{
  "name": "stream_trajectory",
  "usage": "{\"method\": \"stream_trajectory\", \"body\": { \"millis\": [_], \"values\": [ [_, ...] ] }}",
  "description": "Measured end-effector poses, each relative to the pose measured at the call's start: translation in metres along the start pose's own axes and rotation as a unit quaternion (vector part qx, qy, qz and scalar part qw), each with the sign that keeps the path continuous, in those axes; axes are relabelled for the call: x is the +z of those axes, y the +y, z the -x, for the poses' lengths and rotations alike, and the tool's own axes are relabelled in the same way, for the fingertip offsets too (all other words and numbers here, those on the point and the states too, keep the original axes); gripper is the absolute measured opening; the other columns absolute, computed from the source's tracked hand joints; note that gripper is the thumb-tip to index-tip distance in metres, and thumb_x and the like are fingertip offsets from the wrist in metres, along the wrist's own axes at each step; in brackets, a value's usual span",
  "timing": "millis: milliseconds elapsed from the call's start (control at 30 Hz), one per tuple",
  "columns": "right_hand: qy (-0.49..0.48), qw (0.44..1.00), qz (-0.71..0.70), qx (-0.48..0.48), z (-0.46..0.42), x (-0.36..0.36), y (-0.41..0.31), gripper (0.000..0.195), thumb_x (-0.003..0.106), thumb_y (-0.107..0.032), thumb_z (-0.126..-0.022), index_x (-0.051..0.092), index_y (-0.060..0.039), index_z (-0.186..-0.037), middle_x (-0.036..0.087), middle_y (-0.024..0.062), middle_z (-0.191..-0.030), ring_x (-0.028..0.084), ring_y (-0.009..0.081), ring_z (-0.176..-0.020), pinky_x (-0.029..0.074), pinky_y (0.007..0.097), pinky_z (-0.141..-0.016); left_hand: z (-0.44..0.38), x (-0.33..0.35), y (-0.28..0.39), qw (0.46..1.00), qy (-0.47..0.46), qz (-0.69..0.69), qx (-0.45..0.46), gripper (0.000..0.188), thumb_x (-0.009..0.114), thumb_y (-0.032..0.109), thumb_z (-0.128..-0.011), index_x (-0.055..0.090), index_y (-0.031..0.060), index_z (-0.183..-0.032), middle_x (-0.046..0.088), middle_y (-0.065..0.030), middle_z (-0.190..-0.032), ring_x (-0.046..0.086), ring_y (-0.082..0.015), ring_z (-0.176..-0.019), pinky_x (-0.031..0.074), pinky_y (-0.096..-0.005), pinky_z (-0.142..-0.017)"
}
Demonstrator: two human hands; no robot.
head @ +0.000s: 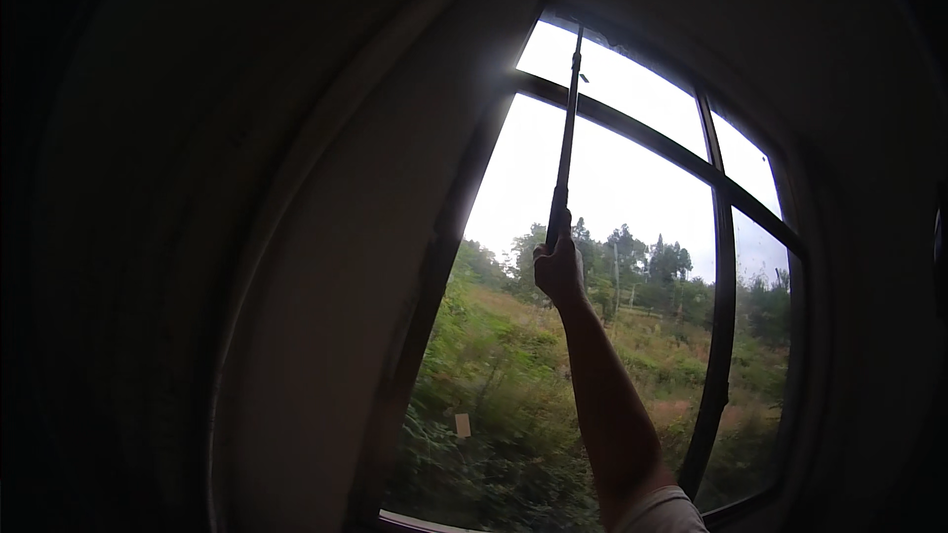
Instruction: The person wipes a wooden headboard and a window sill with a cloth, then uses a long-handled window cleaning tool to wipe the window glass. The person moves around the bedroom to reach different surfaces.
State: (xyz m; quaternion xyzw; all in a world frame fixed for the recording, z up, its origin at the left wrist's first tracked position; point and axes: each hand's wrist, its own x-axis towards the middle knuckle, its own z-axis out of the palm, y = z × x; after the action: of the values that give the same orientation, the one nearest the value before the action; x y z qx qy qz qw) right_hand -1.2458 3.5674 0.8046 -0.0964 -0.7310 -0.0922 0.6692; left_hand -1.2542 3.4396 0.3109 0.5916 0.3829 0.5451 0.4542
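Note:
My right hand (561,266) is raised in front of a window and is closed around the lower end of a long, thin telescopic pole (569,133). Upright with a slight tilt, the pole crosses the horizontal window bar (637,130). Its upper end reaches the dark top edge of the window, where whatever is fitted to it cannot be made out. A small dark piece (584,78) shows beside the pole's upper part. My bare forearm rises from a light short sleeve (663,512) at the bottom. My left hand is out of view.
A dark frame (444,252) divides the window into several panes. A small pale rectangle (463,426) shows at the lower left pane. Shadowed wall (318,311) lies to the left, and a pale strip of sill (422,522) below. Trees and shrubs stand outside.

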Motion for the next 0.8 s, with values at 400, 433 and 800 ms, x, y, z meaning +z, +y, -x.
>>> {"method": "stream_trajectory", "body": {
  "millis": [400, 433, 800],
  "values": [
    [-0.081, 0.993, 0.055, 0.061, 0.126, -0.059, 0.059, 0.074, 0.048, -0.013, -0.084, 0.0, -0.0123, -0.14, 0.059, 0.0293, -0.083, 0.06, 0.0374, -0.069, 0.044, 0.0448, -0.06, -0.065, 0.004, 0.087, 0.909, 0.156, -0.299, 0.244, 0.012, 0.063, 0.015, -0.078, 0.063, 0.0045, -0.084, 0.061, -0.0057, -0.073, 0.055, -0.0142, -0.062, 0.045, -0.0269, -0.057],
    [-0.102, 0.991, 0.042, 0.081, 0.152, -0.067, 0.061, 0.073, 0.048, -0.013, -0.085, 0.001, -0.0123, -0.14, 0.058, 0.0299, -0.084, 0.059, 0.0408, -0.068, 0.044, 0.0461, -0.058, -0.066, 0.006, 0.12, 0.897, 0.154, -0.325, 0.255, 0.016, 0.064, 0.014, -0.076, 0.062, 0.0054, -0.089, 0.061, -0.0085, -0.081, 0.058, -0.0182, -0.066, 0.047, -0.0286, -0.06],
    [-0.171, 0.959, 0.106, 0.2, 0.402, -0.169, 0.054, 0.066, 0.048, -0.02, -0.087, 0.01, -0.013, -0.14, 0.058, 0.0159, -0.072, 0.055, 0.0261, -0.053, 0.044, 0.0377, -0.047, -0.202, 0.059, 0.303, 0.384, 0.202, -0.718, 0.544, 0.046, 0.068, 0.015, -0.07, 0.052, 0.0111, -0.113, 0.052, -0.0086, -0.115, 0.04, -0.0255, -0.12, 0.026, -0.0411, -0.103]
  ]
}}
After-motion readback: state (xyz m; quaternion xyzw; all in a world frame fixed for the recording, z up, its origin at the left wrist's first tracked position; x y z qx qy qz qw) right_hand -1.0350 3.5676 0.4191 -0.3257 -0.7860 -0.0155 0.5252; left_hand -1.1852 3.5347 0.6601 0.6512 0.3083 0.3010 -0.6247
